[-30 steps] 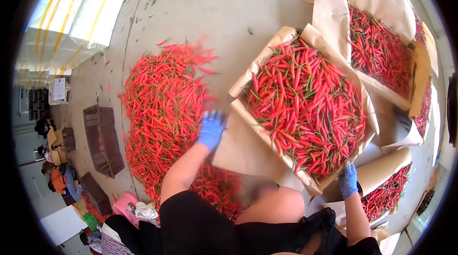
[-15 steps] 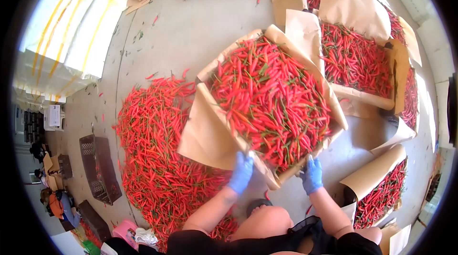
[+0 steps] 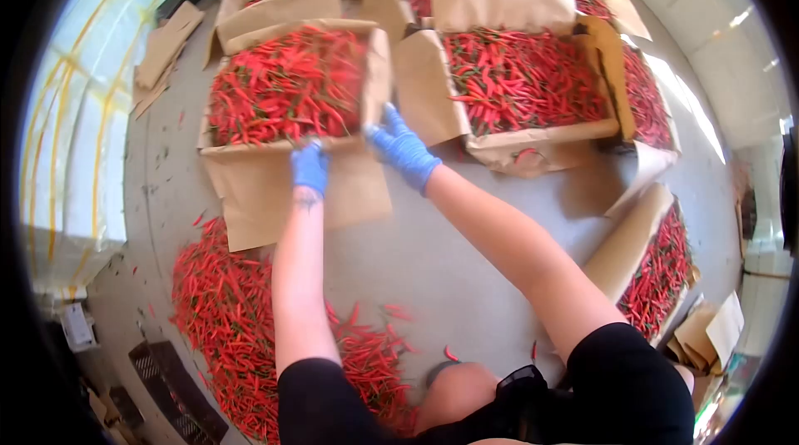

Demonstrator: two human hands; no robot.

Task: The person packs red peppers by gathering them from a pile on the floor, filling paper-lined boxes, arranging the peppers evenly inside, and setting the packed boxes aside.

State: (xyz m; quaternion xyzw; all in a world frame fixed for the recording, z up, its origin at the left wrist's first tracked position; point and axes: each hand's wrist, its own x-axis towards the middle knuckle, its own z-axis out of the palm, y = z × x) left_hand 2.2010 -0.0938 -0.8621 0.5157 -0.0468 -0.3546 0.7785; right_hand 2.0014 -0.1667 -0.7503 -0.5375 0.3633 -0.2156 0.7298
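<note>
A box lined with brown paper (image 3: pixel 378 70), heaped with red chili peppers (image 3: pixel 279 83), rests at the upper left beyond the loose pile. My left hand (image 3: pixel 310 167), in a blue glove, grips its near rim, the fingers closed over the edge. At the box's near right corner is my right hand (image 3: pixel 403 149), also gloved in blue. Its fingers are stretched out along the side and it seems to touch the corner. A long paper flap (image 3: pixel 300 203) hangs from the near side onto the floor. Some peppers inside are blurred by motion.
A large chili pile (image 3: pixel 220 312) lies on the floor at lower left. Another filled box (image 3: pixel 541 135) stands to the right, with more behind it. One tilted box (image 3: pixel 624 262) sits at lower right. A dark crate (image 3: pixel 171 391) lies at lower left.
The pepper-filled box has moved forward and left, away from my body, and turned squarer to me. Both arms are now stretched out. My right hand's fingers have straightened. The view has shifted.
</note>
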